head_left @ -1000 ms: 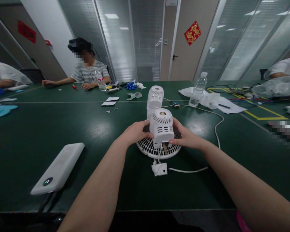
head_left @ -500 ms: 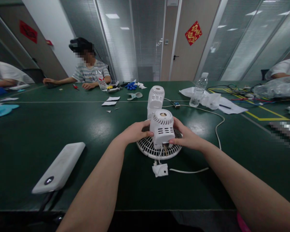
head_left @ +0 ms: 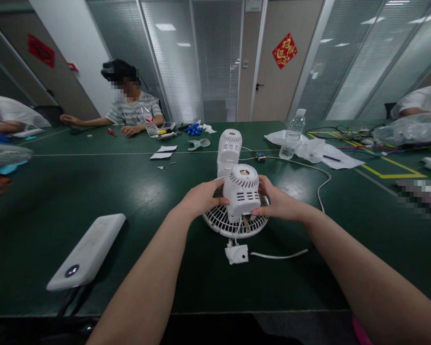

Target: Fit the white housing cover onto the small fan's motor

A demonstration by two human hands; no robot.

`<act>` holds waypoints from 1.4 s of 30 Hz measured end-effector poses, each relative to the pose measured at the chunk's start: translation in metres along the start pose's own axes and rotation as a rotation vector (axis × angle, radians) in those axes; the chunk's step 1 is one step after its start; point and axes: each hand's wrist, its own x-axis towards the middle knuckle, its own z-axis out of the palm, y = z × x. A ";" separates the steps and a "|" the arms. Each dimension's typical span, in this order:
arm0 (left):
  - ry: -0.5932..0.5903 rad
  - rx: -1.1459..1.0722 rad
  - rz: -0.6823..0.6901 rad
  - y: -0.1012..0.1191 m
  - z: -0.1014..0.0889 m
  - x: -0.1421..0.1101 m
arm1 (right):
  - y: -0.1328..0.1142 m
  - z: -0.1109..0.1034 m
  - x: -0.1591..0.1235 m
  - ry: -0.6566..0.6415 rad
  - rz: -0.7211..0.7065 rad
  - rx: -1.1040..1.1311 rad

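A small white fan lies grille-down on the green table, its round grille [head_left: 233, 225] flat on the surface and its slotted motor housing [head_left: 241, 191] pointing up. My left hand [head_left: 201, 197] grips the housing's left side. My right hand [head_left: 277, 201] holds its right side, thumb pressed near the base. Behind the housing stands the fan's white stand piece [head_left: 230, 149]. A white switch box [head_left: 237, 253] on a white cord [head_left: 278, 255] lies just in front of the grille.
A white power bank [head_left: 88, 251] lies at the near left. A water bottle [head_left: 290, 135], white paper and cables sit at the far right. Paper scraps [head_left: 162, 154] and blue parts [head_left: 193, 128] lie mid-table. A seated person [head_left: 131, 108] works across; other people sit at both edges.
Both hands stay on the fan housing, which has tilted slightly. A blurred hand and pale object have come in at the left edge.
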 end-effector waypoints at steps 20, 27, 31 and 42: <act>-0.043 0.025 -0.019 0.005 -0.007 -0.004 | 0.004 0.004 0.003 0.018 -0.087 -0.055; -0.129 -0.144 0.090 0.010 -0.009 -0.012 | 0.000 0.004 0.001 0.008 -0.041 -0.101; -0.103 -0.120 0.077 0.015 -0.007 -0.014 | 0.000 0.004 0.001 0.008 -0.041 -0.110; -0.113 -0.115 0.087 0.010 -0.004 -0.013 | 0.018 0.017 0.005 0.082 -0.013 -0.350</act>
